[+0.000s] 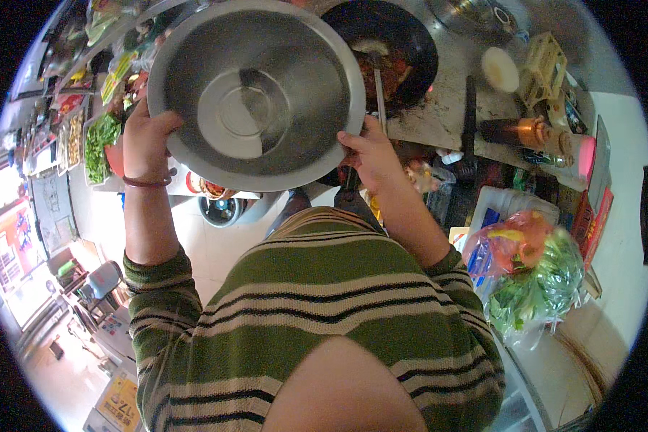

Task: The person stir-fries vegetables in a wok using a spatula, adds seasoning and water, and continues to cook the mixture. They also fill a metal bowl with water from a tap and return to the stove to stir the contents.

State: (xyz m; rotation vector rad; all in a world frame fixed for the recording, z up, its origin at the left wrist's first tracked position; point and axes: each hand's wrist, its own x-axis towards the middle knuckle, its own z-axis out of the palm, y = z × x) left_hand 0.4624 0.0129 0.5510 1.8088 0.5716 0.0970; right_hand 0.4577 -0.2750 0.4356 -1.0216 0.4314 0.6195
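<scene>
A large stainless steel basin (313, 108) is held up before me, its inside facing me, with nothing solid seen in it. My left hand (147, 137) grips the rim at the left, thumb over the edge. On the opposite side my right hand (371, 154) holds the lower right rim, thumb inside and fingers behind. Just beyond the basin's right side sits a dark wok (410, 48) with reddish-brown food in it, partly hidden by the basin. A metal-handled utensil (379, 89) rests in the wok.
A counter (426, 127) carries a white bowl (499, 69), a yellow plastic basket (542, 67) and several bottles and jars (518, 132). Plastic-bagged vegetables (540, 281) lie at right. Leafy greens (101, 143) fill a tray at left. A bin (220, 210) stands on the floor.
</scene>
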